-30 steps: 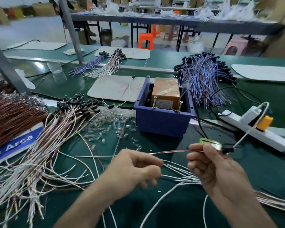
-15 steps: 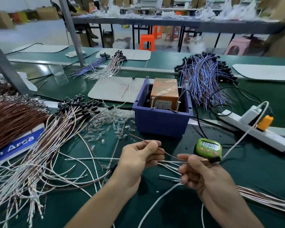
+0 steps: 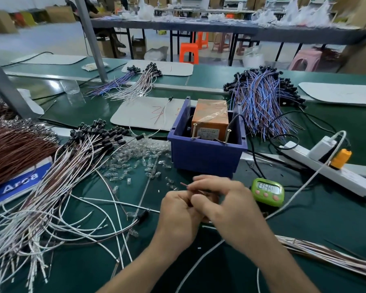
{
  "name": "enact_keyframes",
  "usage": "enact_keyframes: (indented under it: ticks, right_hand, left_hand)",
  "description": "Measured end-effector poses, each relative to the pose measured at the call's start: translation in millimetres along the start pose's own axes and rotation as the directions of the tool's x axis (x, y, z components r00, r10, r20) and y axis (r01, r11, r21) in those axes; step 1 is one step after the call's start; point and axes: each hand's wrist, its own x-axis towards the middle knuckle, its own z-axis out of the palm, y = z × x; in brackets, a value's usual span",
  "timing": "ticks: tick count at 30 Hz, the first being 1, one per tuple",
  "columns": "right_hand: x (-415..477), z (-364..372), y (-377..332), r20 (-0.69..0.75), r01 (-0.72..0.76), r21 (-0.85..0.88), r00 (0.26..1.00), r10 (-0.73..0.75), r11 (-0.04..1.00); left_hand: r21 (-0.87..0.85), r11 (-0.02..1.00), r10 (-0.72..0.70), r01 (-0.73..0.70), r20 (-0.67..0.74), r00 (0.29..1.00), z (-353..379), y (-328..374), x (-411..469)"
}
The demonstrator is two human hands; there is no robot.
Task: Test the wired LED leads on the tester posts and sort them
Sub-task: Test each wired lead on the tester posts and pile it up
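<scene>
The two hands, held apart half a second ago with a thin reddish-brown LED lead (image 3: 183, 184) stretched between them, are now brought together at the lower centre of the frame. The left hand (image 3: 178, 214) and right hand (image 3: 230, 208) touch, and the lead is gathered up between them. Only its short tip is seen poking out to the upper left of the knuckles.

The fingers (image 3: 207, 182) of the right hand are curled over and pinched on the lead. The left hand's fingers are curled in toward the same spot, though their tips are hidden behind the right hand.

The lead is held above the counter (image 3: 304, 225), just in front of the blue bin (image 3: 205, 157). It is not yet touched to the two tester posts (image 3: 193, 132) standing up from the orange box inside. The lead is judged to be readied for the posts, with testing and sorting still to be done. The green timer (image 3: 267, 190) lies just to the right of the hands.
</scene>
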Motion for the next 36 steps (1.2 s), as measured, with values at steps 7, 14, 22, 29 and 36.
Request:
enact_keyframes:
  ticks: [7, 14, 22, 29, 36]
  right_hand:
    - [14, 14, 17, -0.185, 0.053, 0.203, 0.983, -0.015, 0.978]
    - [12, 11, 33, -0.097, 0.041, -0.036, 0.994, -0.044, 0.999]
    - [10, 17, 33, -0.145, 0.007, -0.012, 0.989, -0.009, 1.0]
    - [8, 17, 34, -0.167, 0.003, 0.027, 0.986, 0.002, 1.0]
    - [7, 17, 35, -0.17, -0.003, 0.049, 0.985, 0.011, 0.999]
  left_hand:
    - [0.288, 0.955, 0.098, -0.067, -0.093, 0.991, -17, 5, 11]
    - [0.444, 0.87, 0.32, -0.214, -0.181, 0.93, -30, 5, 13]
    - [0.816, 0.506, 0.641, -0.278, -0.141, 0.755, -32, -2, 10]
    - [0.766, 0.517, 0.654, -0.382, -0.066, 0.753, -33, -5, 10]
    - [0.724, 0.574, 0.575, -0.383, -0.023, 0.818, -36, -10, 10]
